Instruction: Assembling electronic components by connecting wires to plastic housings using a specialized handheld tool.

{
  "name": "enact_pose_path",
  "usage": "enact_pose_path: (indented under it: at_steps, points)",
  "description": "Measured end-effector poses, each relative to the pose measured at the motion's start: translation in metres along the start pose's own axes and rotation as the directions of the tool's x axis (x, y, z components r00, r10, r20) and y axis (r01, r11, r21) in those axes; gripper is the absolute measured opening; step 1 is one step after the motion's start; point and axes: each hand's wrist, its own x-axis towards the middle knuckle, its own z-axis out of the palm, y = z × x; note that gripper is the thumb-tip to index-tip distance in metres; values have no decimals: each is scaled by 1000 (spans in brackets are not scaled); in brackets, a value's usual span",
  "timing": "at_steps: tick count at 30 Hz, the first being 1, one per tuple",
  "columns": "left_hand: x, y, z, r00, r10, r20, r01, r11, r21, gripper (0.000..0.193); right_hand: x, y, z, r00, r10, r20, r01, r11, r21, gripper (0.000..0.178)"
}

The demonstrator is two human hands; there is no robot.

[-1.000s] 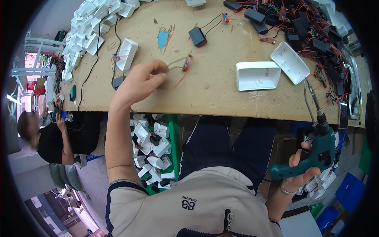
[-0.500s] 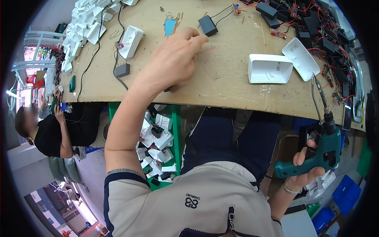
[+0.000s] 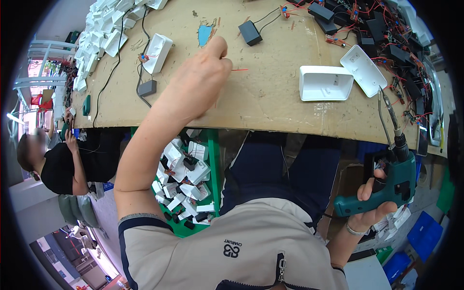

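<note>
I report the left hand [image 3: 205, 75] lower and further left in view than half a second ago, its blurred outline now sharp. The small board seen beyond its fingers a second ago is out of sight; only a red wire [image 3: 240, 70] shows, just right of the knuckles over the surface [image 3: 270, 108]. The left grip is curled; its fingertips are hidden, so I cannot tell whether it is clamped. The right hand [image 3: 369, 216] is unchanged: its grip is wrapped around a green pistol-shaped tool [image 3: 401, 181], with the tip pointing up at the corner of the tilted white box [image 3: 365, 72]. Contact there I cannot confirm. The view has shifted slightly.

Edges: the left forearm crosses the near edge; the right hand sits outside that edge, nearer the body. I find open room between the left hand and the upright white box [image 3: 325, 95], and down to the edge. Above the left hand, a black block [image 3: 250, 33] with leads limits reach. Black blocks and red wiring [image 3: 377, 31] crowd the far right; white housings [image 3: 104, 43] crowd the far left.
</note>
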Motion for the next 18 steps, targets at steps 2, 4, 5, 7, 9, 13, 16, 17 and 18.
enact_pose_path:
  at_steps: [2, 4, 5, 7, 9, 13, 16, 17, 18]
  points:
    - [-1, -2, -1, 1000, -4, 20, 4, 1000, -15, 5, 0, 0, 1, 1000, -8, -7, 8, 1000, 2, 77]
    - [0, 1, -5, 992, -52, -117, 39, 993, -114, 4, 1, 0, 1, 1000, 0, 14, -1, 998, 55, 77]
    - [-2, 1, -8, 992, -50, -118, 36, 993, -116, 4, 3, 1, 2, 1000, -2, 13, 1, 999, 52, 77]
    - [-4, 3, -11, 971, -113, -212, 32, 935, -353, 8, 7, 4, 7, 999, 19, -27, -16, 995, 97, 81]
    - [-8, 4, 1, 945, -225, -237, 49, 816, -576, 10, 16, 10, 13, 999, 24, 21, -27, 985, 167, 82]
    - [0, 24, 2, 909, -288, -300, 21, 753, -658, 9, 36, 20, 23, 996, 38, 76, -50, 984, 169, 78]
    - [8, 42, 7, 864, -247, -439, -51, 824, -564, 12, 55, 29, 32, 998, 39, 53, -47, 987, 153, 78]
    - [9, 49, 11, 864, -247, -438, -53, 821, -568, 12, 60, 32, 35, 998, 56, 35, -61, 987, 149, 77]
    - [11, 56, 17, 867, -259, -425, -87, 762, -641, 15, 65, 35, 39, 997, 72, 17, -74, 987, 145, 77]
